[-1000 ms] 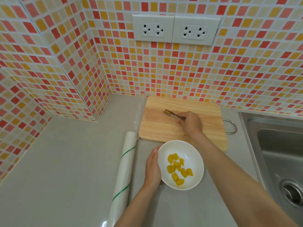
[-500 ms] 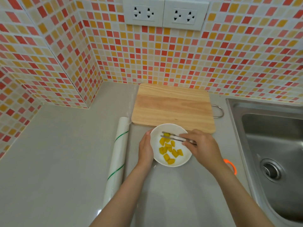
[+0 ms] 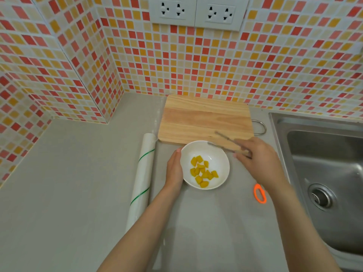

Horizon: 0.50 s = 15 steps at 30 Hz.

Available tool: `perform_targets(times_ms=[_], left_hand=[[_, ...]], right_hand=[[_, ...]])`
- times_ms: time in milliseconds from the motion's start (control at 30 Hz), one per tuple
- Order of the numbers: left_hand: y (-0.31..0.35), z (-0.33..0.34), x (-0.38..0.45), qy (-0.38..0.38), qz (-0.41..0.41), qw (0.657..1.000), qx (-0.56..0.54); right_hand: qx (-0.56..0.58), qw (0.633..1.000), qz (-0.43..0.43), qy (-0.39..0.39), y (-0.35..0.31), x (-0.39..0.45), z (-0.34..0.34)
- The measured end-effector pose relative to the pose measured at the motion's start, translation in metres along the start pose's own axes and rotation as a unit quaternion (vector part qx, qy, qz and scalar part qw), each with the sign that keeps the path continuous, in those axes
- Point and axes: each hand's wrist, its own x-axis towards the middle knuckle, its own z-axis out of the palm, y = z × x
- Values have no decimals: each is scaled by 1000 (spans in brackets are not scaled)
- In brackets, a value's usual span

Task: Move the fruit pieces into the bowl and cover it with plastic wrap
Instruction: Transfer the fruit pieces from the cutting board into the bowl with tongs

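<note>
A white bowl [image 3: 220, 154] stands on the grey counter just in front of the wooden cutting board [image 3: 204, 118]. Several yellow fruit pieces [image 3: 203, 171] lie in it. The board's top is bare. My left hand [image 3: 173, 169] cups the bowl's left side. My right hand [image 3: 257, 156] is to the right of the bowl, holding metal tongs [image 3: 224, 143] whose blurred tips point left over the bowl's far rim and hold nothing. A roll of plastic wrap [image 3: 142, 177] with green stripes lies left of my left hand.
A steel sink [image 3: 326, 173] with a drain fills the right side. An orange-handled object [image 3: 259, 193] lies on the counter, partly hidden by my right forearm. Tiled walls close the back and left; two wall sockets [image 3: 194, 11] sit above the board.
My right hand carried a fruit piece in the tongs from the board to the bowl, dropped it there, and has now drawn back to the right with the tongs bare. The camera tilted downward.
</note>
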Motion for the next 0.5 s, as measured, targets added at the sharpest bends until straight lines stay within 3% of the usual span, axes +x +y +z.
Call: perform_targets(times_ms=[100,267,500], left_hand=[[-1,0,0,-3,-6,1000,-2],[5,-1,-4,-6,-38,999,-2],[11,-3,-7,-22,-60,998,-6]], right_hand=[[31,995,66,68,14,26,14],[30,987,148,49,28,63,50],[18,982,182,46,35,78,75]])
